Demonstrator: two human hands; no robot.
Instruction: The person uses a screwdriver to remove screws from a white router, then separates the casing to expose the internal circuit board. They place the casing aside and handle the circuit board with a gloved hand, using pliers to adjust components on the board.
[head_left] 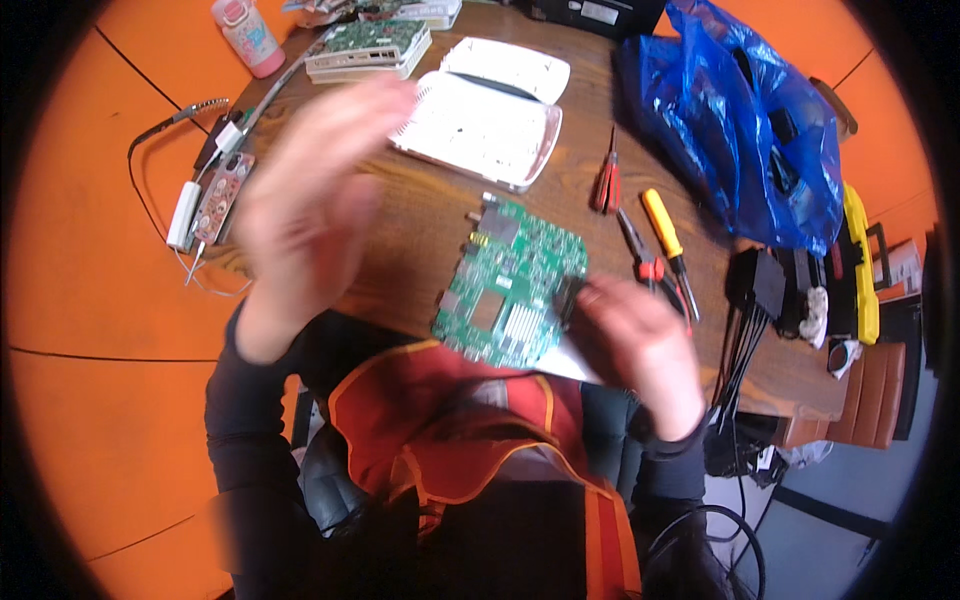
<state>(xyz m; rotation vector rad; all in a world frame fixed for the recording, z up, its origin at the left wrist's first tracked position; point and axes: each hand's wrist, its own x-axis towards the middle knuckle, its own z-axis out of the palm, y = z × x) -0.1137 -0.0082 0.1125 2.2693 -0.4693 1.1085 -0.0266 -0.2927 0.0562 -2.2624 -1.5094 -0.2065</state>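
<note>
A green circuit board (512, 275) with a pale square heat sink and metal connectors is at the table's near edge, in front of my body. My right hand (640, 325) is closed at the board's right edge, its fingertips beside a small black part (570, 298). Part of a white flat piece (568, 360) shows under the board's near right corner. My left hand (315, 195) is raised to the left of the board, blurred by motion. Its fingers reach toward the white plastic casing (475, 128), thumb apart, and I see nothing in it.
A second white shell (505, 68) and a stacked device with a board (370, 48) stand at the back. Screwdrivers (662, 222) (608, 185) and red-handled pliers (640, 250) lie right, near a blue plastic bag (740, 130). Black adapters (757, 283), a power strip (222, 198) and a pink bottle (250, 38) sit around.
</note>
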